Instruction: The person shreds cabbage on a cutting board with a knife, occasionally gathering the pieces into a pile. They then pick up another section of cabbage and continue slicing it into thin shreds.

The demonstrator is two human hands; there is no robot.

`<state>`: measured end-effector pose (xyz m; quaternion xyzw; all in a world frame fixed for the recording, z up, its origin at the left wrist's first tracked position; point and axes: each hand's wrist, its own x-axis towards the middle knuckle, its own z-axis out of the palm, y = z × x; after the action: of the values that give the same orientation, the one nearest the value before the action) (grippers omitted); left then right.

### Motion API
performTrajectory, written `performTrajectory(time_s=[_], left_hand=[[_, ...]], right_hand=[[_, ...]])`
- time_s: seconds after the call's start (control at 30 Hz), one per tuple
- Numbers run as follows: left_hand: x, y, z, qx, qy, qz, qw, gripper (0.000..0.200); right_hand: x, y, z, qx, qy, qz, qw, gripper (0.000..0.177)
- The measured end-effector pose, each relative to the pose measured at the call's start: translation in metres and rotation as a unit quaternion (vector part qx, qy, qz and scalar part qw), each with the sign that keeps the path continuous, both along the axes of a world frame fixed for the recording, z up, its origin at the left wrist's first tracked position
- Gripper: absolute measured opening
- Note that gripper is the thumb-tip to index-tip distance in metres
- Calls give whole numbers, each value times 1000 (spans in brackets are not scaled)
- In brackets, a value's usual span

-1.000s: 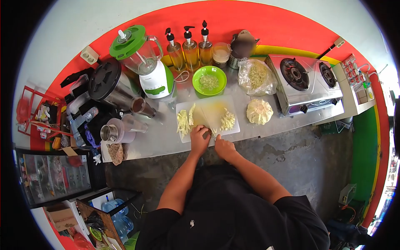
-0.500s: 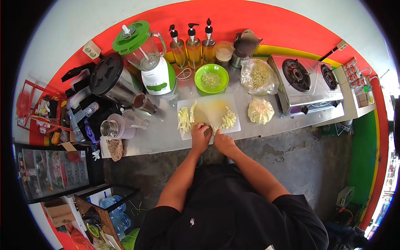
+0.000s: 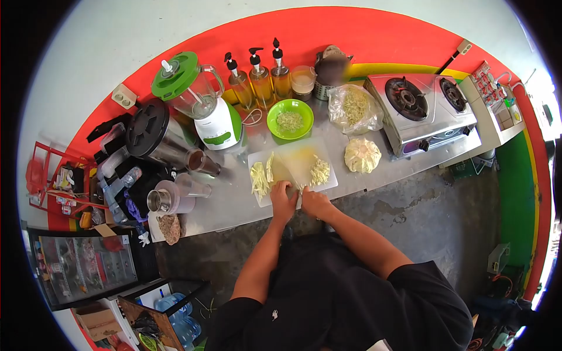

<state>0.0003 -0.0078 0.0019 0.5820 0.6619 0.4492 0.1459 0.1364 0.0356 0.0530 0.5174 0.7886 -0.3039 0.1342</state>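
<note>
A white cutting board (image 3: 321, 145) lies at the counter's front edge. My right hand (image 3: 317, 203) is closed at the board's near edge around a knife (image 3: 296, 173), whose pale blade points away from me over the board; its handle is hidden in the fist. Close beside the blade, my left hand (image 3: 283, 200) is curled down on the board, and whatever its fingers press is hidden. Long pale cabbage strips (image 3: 259, 179) lie on the board's left. To the right of the blade sits a small heap of chopped cabbage (image 3: 319, 171).
Beyond the board stands a green bowl (image 3: 308, 124) with chopped pieces inside. A cabbage head (image 3: 362, 155) and a plastic bag of shreds (image 3: 355, 108) lie right, before a gas stove (image 3: 430, 126). A blender (image 3: 218, 126), pump bottles (image 3: 261, 85) and a steel container (image 3: 155, 131) stand back left.
The whole view has shifted and tilted slightly, so the counter appears lower. Both hands stay at the board's near edge, and the cabbage piles look much the same.
</note>
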Motion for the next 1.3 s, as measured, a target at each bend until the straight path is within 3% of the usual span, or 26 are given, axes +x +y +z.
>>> performTrajectory(time_s=[0.67, 0.83, 0.97, 1.03, 1.17, 1.3], left_hand=[[5, -6, 0, -11, 9, 28, 1000, 20], [5, -4, -17, -7, 10, 43, 999, 21], [2, -4, -17, -7, -13, 19, 1000, 20], [3, -3, -15, 2, -7, 19, 1000, 18], [1, -3, -10, 7, 1, 11, 1000, 14], [2, -2, -14, 22, 12, 37, 999, 12]], right_hand=[[7, -13, 4, 25, -25, 45, 998, 27], [9, -30, -2, 11, 2, -18, 1000, 27], [1, -13, -1, 3, 0, -10, 1000, 28], [1, -6, 3, 19, -17, 43, 999, 28], [5, -15, 3, -17, -19, 22, 999, 28], [2, -23, -13, 26, -6, -13, 1000, 30]])
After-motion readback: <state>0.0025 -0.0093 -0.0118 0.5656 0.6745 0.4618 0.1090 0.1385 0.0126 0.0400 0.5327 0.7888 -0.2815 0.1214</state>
